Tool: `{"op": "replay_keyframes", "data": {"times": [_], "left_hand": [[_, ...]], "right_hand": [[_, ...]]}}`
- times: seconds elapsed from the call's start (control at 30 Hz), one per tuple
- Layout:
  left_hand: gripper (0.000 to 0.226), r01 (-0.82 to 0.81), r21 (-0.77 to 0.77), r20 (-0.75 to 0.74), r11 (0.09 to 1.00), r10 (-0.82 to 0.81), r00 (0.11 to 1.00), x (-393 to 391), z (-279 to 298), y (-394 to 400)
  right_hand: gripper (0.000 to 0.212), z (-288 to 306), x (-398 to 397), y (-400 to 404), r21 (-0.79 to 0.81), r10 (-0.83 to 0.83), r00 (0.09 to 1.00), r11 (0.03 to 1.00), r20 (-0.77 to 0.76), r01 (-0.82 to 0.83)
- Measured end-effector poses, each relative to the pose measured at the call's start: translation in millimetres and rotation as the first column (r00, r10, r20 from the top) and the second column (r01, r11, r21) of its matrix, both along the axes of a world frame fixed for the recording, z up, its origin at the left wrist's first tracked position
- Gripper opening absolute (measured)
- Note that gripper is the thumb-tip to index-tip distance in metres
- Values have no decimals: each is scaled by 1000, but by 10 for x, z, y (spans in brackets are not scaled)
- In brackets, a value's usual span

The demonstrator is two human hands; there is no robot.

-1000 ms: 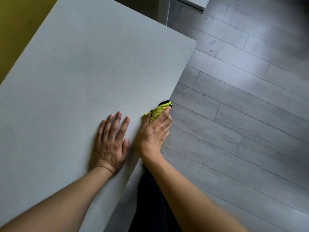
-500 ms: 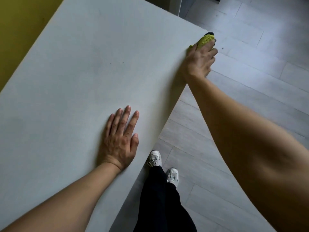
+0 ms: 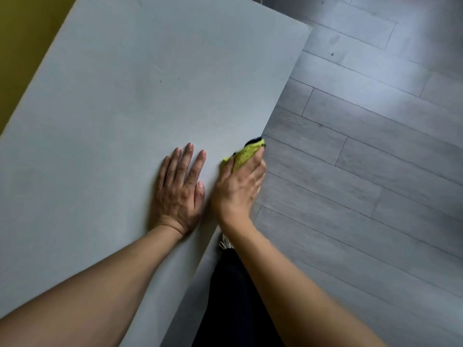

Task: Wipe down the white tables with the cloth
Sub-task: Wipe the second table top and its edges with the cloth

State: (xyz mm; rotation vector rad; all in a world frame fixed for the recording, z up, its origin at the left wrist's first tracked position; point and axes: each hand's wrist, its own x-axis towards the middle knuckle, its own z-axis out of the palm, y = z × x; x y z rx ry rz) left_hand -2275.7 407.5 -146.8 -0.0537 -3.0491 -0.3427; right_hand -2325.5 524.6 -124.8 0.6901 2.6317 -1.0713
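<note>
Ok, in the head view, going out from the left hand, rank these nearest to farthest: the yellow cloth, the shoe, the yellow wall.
From the left hand:
1. Cloth, just right of it at the table edge, held by the right hand.
2. Shoe, below the table edge.
3. Yellow wall, far upper left.

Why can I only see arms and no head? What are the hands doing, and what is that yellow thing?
The camera sits on the person's head and looks down, so you see what that person sees: their own two arms, never their face. The big pale slab is a white table, seen from above. The left hand lies flat on the table top with its fingers straight and holds nothing. The right hand is at the table's edge, curled round a yellow-green cloth with a bit of black trim, which pokes out past the fingers. That cloth is for wiping the table. Beside the table is a grey plank floor, and below the arms you can see the person's dark trousers.
</note>
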Motion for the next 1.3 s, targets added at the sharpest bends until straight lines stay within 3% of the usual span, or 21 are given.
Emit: {"op": "replay_keyframes", "data": {"times": [0.1,0.23,0.37,0.5,0.73,0.93,1.13,1.3], "left_hand": [[62,-11,-7,10,1000,11,1000,13,12,8],[61,-15,10,-9,1000,15,1000,5,15,26],[60,-8,12,-51,1000,8,999,14,1,27],[61,0,12,-81,1000,0,997,32,-20,21],[59,36,60,-151,998,-27,988,14,-132,-5],[59,25,173,-94,985,-8,996,58,-84,-47],[58,99,127,-44,987,-94,995,1358,77,-404],[60,90,41,57,995,-92,994,2536,174,-1000]], "right_hand": [[73,-64,-604,124,-13,-52,999,999,3,52],[69,-85,-1497,354,101,-59,997,993,-60,64],[68,-91,-1741,408,170,-53,995,983,-89,67],[74,-49,-1146,246,194,-16,996,980,-91,33],[78,0,794,-213,-2,-28,997,1000,-78,28],[70,-1,632,-227,69,-50,996,996,-67,55],[65,11,-150,-62,209,-44,996,976,-72,58],[61,2,-198,-35,221,-52,995,973,-89,71]]}}
